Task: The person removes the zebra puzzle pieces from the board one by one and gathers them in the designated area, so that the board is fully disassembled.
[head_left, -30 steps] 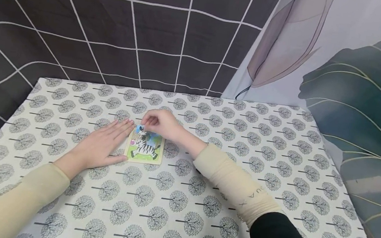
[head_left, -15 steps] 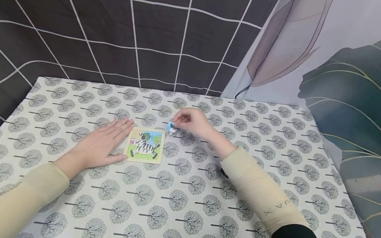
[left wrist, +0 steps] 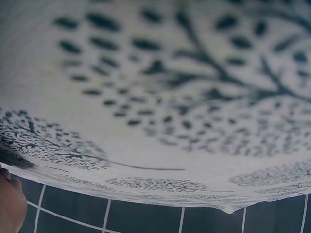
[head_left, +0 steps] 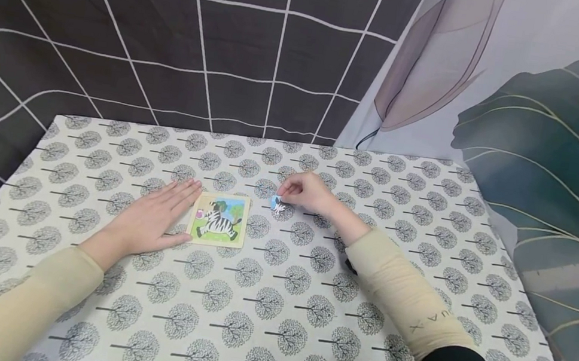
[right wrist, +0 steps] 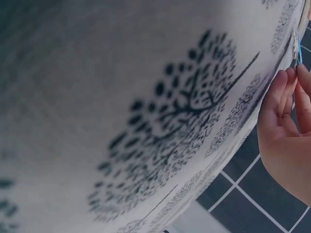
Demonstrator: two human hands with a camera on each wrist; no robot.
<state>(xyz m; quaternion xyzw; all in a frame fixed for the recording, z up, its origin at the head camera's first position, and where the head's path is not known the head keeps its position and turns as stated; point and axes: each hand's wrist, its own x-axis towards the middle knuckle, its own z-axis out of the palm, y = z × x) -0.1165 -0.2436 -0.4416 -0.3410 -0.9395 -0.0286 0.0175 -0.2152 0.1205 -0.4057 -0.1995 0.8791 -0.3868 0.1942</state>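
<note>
A small square jigsaw puzzle with a pale wooden frame [head_left: 216, 243] lies flat on the table, showing a striped zebra on green grass under blue sky. My left hand [head_left: 154, 219] rests palm down at its left side, fingers straight, with fingertips and thumb tip at the frame's edge. To the right of the puzzle, my right hand [head_left: 311, 194] pinches a small blue, black and white puzzle piece [head_left: 278, 204] between thumb and fingers. In the right wrist view that puzzle piece [right wrist: 299, 52] appears edge-on at the fingertips. Only part of my left hand [left wrist: 11, 204] enters the left wrist view.
A white cloth [head_left: 239, 328] printed with dark trees covers the table. Behind it hangs a dark curtain [head_left: 241, 42] with a white grid. A pale leaf-patterned curtain [head_left: 554, 147] hangs at the right.
My right hand has moved right, from above the puzzle's top edge to beside it, carrying the puzzle piece off the picture. My left hand has stayed in place.
</note>
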